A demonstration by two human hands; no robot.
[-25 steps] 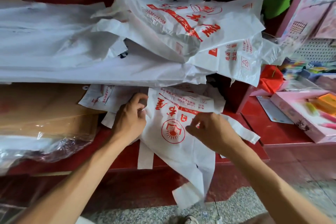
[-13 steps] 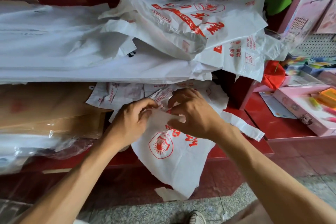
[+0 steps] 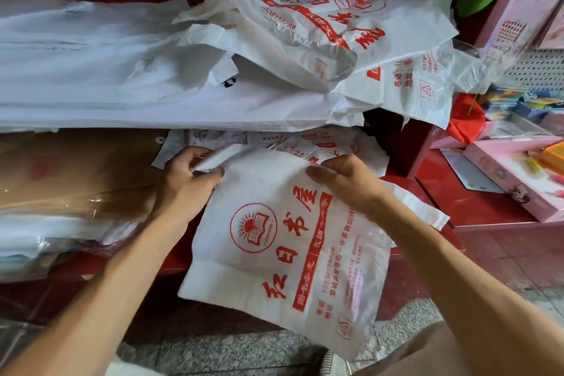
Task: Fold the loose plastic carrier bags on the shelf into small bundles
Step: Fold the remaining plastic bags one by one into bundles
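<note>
Two hands, left point(image 3: 183, 189) and right point(image 3: 345, 183), pinch one printed carrier bag point(image 3: 283, 241).

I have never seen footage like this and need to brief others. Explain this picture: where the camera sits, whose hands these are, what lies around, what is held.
There is no machine here. The camera is worn on a person's head and looks forward and down, so the two bare arms coming in from the bottom are that person's own. The left hand and the right hand each grip the top edge of one white carrier bag with red printing; it hangs over the front of a red shelf. Behind the hands lie more loose printed bags, and above them a large pile of white bags. At the right stands a pink box of small coloured items.
</note>
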